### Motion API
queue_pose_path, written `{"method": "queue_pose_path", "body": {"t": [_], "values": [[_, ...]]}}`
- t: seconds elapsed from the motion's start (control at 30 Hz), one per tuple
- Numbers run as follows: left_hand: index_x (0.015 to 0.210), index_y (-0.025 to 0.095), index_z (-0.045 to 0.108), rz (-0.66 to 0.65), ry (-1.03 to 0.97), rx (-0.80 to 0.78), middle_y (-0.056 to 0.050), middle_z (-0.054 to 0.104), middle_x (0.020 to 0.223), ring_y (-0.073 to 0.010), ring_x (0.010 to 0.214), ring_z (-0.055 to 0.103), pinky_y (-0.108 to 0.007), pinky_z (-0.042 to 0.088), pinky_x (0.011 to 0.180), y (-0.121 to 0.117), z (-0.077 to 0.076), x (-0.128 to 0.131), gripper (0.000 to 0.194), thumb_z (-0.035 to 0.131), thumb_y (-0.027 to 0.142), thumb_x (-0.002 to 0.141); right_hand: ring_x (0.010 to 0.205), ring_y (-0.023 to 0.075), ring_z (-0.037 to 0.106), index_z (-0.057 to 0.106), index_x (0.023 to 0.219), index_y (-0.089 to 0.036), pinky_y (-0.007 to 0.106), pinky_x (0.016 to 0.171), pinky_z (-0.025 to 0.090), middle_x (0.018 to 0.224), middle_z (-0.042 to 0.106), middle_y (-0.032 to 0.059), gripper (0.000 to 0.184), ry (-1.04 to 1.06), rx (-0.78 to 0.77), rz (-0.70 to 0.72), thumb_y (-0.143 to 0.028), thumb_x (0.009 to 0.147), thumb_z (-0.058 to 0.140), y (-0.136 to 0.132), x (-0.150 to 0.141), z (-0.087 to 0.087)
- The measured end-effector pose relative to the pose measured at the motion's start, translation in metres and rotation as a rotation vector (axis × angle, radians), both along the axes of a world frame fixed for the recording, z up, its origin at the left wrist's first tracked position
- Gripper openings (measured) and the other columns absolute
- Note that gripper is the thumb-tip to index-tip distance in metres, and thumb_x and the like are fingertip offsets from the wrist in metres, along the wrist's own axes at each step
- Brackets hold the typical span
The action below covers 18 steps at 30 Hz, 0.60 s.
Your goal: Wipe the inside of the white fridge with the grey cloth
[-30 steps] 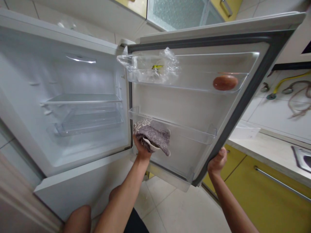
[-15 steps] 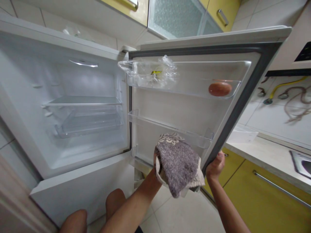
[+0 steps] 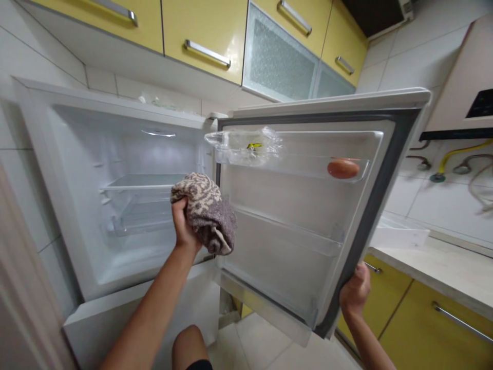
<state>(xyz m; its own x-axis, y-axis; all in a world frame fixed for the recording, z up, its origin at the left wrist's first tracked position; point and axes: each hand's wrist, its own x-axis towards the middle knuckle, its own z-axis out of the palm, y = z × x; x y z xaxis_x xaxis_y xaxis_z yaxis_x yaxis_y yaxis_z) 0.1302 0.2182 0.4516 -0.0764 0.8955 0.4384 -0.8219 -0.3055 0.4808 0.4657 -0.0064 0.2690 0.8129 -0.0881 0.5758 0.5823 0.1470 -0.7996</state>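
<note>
The left hand holds a bunched cloth; what looks like the thumb presses along its left edge, while the other fingers are hidden beneath the folds, so how they lie I cannot tell; the cloth hangs before the hinge side, where fridge and door meet, and whether it touches either is unclear. The right hand grips the door's free edge near its lower corner, fingers curled together against it, some tips out of sight.

The step in hand seems to be handling the cloth at the fridge while the other hand steadies the door; inside stand a shelf and, below it, a clear tray; the door's top bin bears a plastic bag and a brown oval thing, and no item shows in the lower bin. Any next move, I judge, calls for a firm hold on the door; the cloth would need flattening to lie evenly against a surface.
</note>
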Motion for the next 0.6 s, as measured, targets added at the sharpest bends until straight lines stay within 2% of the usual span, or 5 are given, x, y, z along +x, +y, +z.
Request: {"method": "queue_pose_path", "body": {"t": [0.1, 0.2, 0.37, 0.53, 0.6], "values": [[0.085, 0.021, 0.067, -0.086, 0.066, 0.035, 0.002, 0.071, 0.077, -0.0240, 0.096, 0.070, -0.034, 0.059, 0.088, 0.016, 0.037, 0.013, 0.040, 0.069, 0.051, 0.059, 0.083, 0.0228, 0.051, 0.062, 0.092, -0.020, 0.037, 0.078, 0.038, 0.082, 0.055, 0.0013, 0.065, -0.004, 0.012, 0.009, -0.079, 0.087, 0.037, 0.000, 0.000, -0.002], [0.085, 0.021, 0.065, -0.192, 0.179, 0.016, 0.000, 0.072, 0.079, -0.0245, 0.098, 0.070, -0.034, 0.058, 0.089, 0.028, 0.056, 0.035, 0.044, 0.072, 0.051, 0.054, 0.089, 0.0250, 0.053, 0.063, 0.097, -0.019, 0.038, 0.082, 0.039, 0.090, 0.059, 0.0038, 0.068, 0.008, 0.013, -0.013, -0.081, 0.086, 0.037, 0.000, 0.000, -0.002], [0.086, 0.021, 0.064, -0.246, 0.155, -0.043, -0.001, 0.071, 0.078, -0.0234, 0.093, 0.071, -0.036, 0.059, 0.089, 0.029, 0.055, 0.066, 0.042, 0.069, 0.055, 0.061, 0.093, 0.0264, 0.055, 0.063, 0.097, -0.019, 0.039, 0.086, 0.040, 0.093, 0.060, 0.0045, 0.071, 0.010, -0.004, 0.005, -0.083, 0.086, 0.035, 0.000, -0.001, 0.001], [0.080, 0.021, 0.063, -0.418, 0.221, -0.146, -0.002, 0.067, 0.072, -0.0231, 0.085, 0.070, -0.037, 0.059, 0.081, 0.019, 0.051, 0.100, 0.034, 0.058, 0.054, 0.072, 0.098, 0.0286, 0.055, 0.063, 0.099, -0.017, 0.042, 0.089, 0.040, 0.098, 0.061, 0.0071, 0.078, 0.019, -0.005, -0.012, -0.087, 0.083, 0.033, 0.001, 0.000, 0.000], [0.077, 0.022, 0.062, -0.400, 0.205, -0.121, -0.002, 0.068, 0.074, -0.0224, 0.085, 0.069, -0.037, 0.058, 0.081, 0.017, 0.051, 0.115, 0.030, 0.055, 0.051, 0.075, 0.098, 0.0287, 0.056, 0.063, 0.101, -0.017, 0.042, 0.090, 0.040, 0.100, 0.062, 0.0078, 0.078, 0.031, 0.004, -0.014, -0.087, 0.082, 0.034, 0.001, 0.000, -0.001]]}}
